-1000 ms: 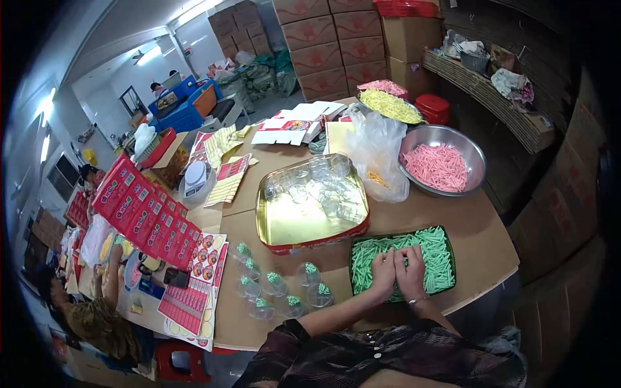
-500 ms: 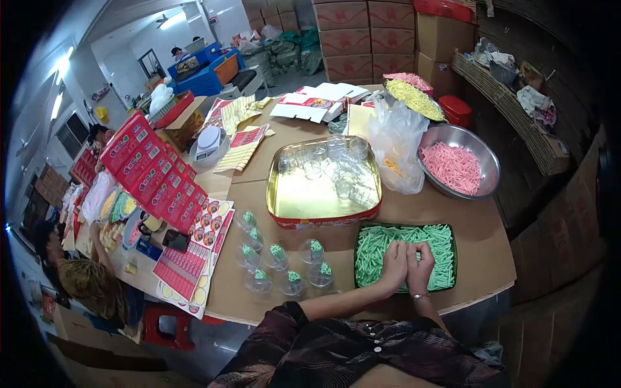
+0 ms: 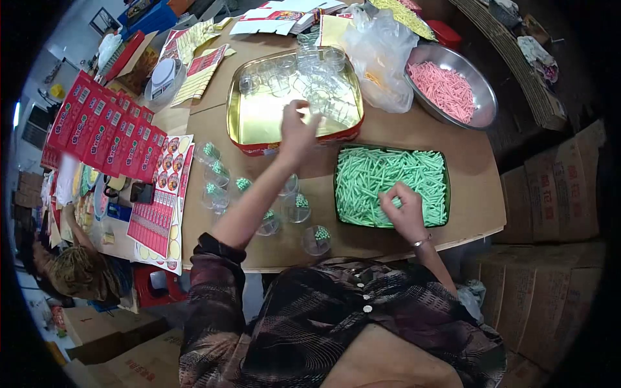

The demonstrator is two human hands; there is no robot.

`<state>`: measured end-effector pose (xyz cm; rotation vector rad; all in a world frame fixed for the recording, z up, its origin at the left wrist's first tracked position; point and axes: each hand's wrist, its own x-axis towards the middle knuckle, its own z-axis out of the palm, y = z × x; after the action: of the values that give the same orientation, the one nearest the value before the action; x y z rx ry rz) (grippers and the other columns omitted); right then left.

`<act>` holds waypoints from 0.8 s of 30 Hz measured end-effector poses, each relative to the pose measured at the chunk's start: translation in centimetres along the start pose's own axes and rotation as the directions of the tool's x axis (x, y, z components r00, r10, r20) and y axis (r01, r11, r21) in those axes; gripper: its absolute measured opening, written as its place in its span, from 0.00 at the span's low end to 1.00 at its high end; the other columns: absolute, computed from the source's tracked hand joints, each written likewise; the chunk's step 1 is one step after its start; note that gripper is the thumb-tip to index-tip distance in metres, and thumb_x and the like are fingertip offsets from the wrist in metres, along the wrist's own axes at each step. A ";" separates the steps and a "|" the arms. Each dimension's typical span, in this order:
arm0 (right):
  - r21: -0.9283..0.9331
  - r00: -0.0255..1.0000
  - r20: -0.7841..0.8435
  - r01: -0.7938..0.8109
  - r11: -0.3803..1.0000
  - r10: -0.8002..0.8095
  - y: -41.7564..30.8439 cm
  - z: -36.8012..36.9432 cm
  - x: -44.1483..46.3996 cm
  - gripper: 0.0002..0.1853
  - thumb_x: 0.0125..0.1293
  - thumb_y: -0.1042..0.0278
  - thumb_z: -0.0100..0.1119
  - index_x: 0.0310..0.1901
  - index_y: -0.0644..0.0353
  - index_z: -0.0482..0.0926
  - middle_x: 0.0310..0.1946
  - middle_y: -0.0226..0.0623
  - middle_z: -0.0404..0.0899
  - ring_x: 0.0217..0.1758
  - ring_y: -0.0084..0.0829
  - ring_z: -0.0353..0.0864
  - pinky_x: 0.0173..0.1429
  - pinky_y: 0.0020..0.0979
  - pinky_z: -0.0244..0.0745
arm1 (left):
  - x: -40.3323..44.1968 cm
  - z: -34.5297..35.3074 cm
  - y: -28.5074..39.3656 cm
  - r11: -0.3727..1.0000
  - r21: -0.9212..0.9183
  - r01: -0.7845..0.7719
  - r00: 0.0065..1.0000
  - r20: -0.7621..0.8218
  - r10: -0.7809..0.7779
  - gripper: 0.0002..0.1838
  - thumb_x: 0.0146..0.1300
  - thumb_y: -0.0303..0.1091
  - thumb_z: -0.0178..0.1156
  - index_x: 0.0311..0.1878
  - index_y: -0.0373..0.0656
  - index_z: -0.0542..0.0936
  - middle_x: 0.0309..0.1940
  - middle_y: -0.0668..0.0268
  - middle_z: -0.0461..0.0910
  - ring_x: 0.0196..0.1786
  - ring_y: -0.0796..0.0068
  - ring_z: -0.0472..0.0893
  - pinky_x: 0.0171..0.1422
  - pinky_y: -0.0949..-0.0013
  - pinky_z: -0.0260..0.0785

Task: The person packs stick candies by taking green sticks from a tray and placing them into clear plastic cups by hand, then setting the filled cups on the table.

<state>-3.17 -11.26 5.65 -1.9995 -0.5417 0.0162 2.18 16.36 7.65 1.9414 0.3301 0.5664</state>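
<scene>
My left hand [image 3: 299, 129] is over the near side of a gold tin [image 3: 259, 123], its thumb and fingers apart and nothing visible between them. Clear round cups [image 3: 323, 61] lie inside the tin. Above the near part of a dark tray [image 3: 445, 194] full of green sticks [image 3: 369, 174], my right hand [image 3: 404, 210] has its fingers curled together; whatever they hold is hidden. Several clear cups with bundles of green sticks stand left of the tray, one [image 3: 317, 240] nearest the table's front edge. My left forearm partly covers this group.
A metal bowl [image 3: 485, 97] of pink sticks and a plastic bag [image 3: 381, 58] are beyond the tray. Red printed sheets [image 3: 107, 132] and round labels [image 3: 169, 165] lie left. Another person [image 3: 74, 268] is at the far left. Cartons [image 3: 556, 187] stand right.
The view has tilted down. My hands have parted: the left went from the tray to the tin, while the right stayed over the green sticks. Another filled cup now stands near the front edge.
</scene>
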 end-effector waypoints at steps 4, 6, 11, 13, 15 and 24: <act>-0.017 0.996 0.033 0.079 0.997 -0.078 -1.6 -0.1 -0.2 0.10 0.58 0.75 0.62 0.23 0.61 0.70 0.21 0.29 0.69 0.23 0.26 0.64 0.31 0.25 0.62 | 10.2 -6.5 -9.9 0.722 0.692 0.006 0.950 -0.231 0.212 0.22 0.54 0.32 0.61 0.52 0.37 0.70 0.46 0.49 0.71 0.47 0.49 0.74 0.55 0.53 0.69; -0.066 0.985 0.055 0.169 0.983 -0.166 -1.1 -0.2 -0.4 0.11 0.59 0.76 0.62 0.22 0.60 0.71 0.21 0.29 0.70 0.23 0.26 0.64 0.31 0.25 0.63 | 13.1 -7.9 -11.8 0.596 0.803 0.002 0.983 -0.110 0.144 0.23 0.52 0.26 0.58 0.54 0.37 0.69 0.47 0.46 0.70 0.49 0.46 0.74 0.55 0.52 0.70; -0.030 0.895 0.324 0.335 0.942 -0.308 -0.1 0.1 -2.2 0.11 0.58 0.74 0.65 0.24 0.60 0.72 0.20 0.30 0.71 0.17 0.25 0.62 0.22 0.27 0.60 | 17.7 -9.3 -15.1 0.499 0.862 -0.095 0.991 0.036 0.126 0.14 0.66 0.27 0.45 0.53 0.39 0.69 0.41 0.48 0.76 0.41 0.48 0.80 0.44 0.51 0.75; -0.156 0.896 0.348 0.344 0.926 -0.274 0.7 0.8 -2.8 0.11 0.57 0.73 0.67 0.24 0.60 0.72 0.19 0.31 0.69 0.16 0.27 0.62 0.21 0.28 0.61 | 18.5 -9.4 -15.7 0.550 0.834 -0.042 0.988 -0.048 0.148 0.11 0.66 0.28 0.46 0.50 0.40 0.70 0.39 0.48 0.76 0.39 0.47 0.80 0.43 0.50 0.74; -0.190 0.905 0.319 0.353 0.916 -0.282 1.7 1.4 -3.0 0.12 0.56 0.72 0.68 0.23 0.60 0.72 0.18 0.32 0.68 0.16 0.29 0.63 0.21 0.29 0.61 | 18.4 -9.3 -14.2 0.514 0.858 -0.014 0.979 -0.094 0.183 0.08 0.64 0.31 0.49 0.44 0.39 0.72 0.34 0.51 0.78 0.34 0.48 0.80 0.40 0.50 0.73; -0.241 0.713 0.387 0.691 0.682 -0.585 3.3 3.8 -5.0 0.12 0.53 0.70 0.68 0.22 0.55 0.71 0.18 0.31 0.66 0.15 0.31 0.63 0.19 0.31 0.59 | 7.9 -16.6 -2.9 0.918 0.361 0.166 0.986 -0.055 -0.157 0.12 0.60 0.28 0.51 0.44 0.38 0.80 0.32 0.57 0.80 0.30 0.62 0.80 0.33 0.64 0.73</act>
<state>-7.38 -11.20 -0.06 -2.0624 -1.5280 -0.2652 0.24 34.13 12.66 2.2380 0.6439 0.4425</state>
